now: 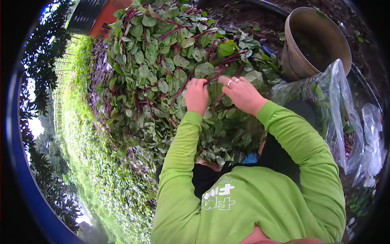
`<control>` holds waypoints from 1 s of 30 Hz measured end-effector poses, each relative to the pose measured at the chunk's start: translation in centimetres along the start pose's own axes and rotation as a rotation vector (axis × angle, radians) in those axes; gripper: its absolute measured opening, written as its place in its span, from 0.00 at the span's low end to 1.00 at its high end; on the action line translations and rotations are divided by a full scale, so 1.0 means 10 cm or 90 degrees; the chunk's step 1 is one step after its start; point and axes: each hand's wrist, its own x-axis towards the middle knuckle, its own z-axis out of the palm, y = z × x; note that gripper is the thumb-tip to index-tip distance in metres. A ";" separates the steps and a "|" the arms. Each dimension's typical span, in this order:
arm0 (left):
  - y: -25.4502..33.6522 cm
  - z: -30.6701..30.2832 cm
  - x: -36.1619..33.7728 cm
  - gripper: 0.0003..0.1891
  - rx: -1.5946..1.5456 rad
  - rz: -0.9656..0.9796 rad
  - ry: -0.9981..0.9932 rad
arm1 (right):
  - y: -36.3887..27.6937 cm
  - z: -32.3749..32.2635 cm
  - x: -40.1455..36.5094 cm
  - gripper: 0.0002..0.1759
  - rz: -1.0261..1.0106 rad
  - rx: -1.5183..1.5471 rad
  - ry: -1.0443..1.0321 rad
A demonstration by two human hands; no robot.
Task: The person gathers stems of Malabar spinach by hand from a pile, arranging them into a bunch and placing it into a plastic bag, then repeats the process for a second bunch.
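A large heap of red-stemmed leafy greens (162, 69), which look like Malabar spinach, lies in front of me. My left hand (197, 96) is closed at the heap, its fingers pinched at a red stem. Just to its right, my right hand (243, 95), with rings on its fingers, pinches the same stem or one close by. A thick red stem (217, 74) shows between the two hands. The exact grip of the fingertips is partly hidden by leaves.
A brown bucket (286, 61) stands tilted at the upper right. Near my right arm is a clear plastic bag (337, 93) with greens in it, beside crumpled plastic (371, 142). An orange and black container (106, 18) stands at the upper left. Low green plants (109, 171) grow at left.
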 end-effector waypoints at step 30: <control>-0.24 0.19 0.00 0.18 -0.325 -0.171 0.081 | -0.58 -0.03 -0.21 0.06 -0.094 -0.057 -0.308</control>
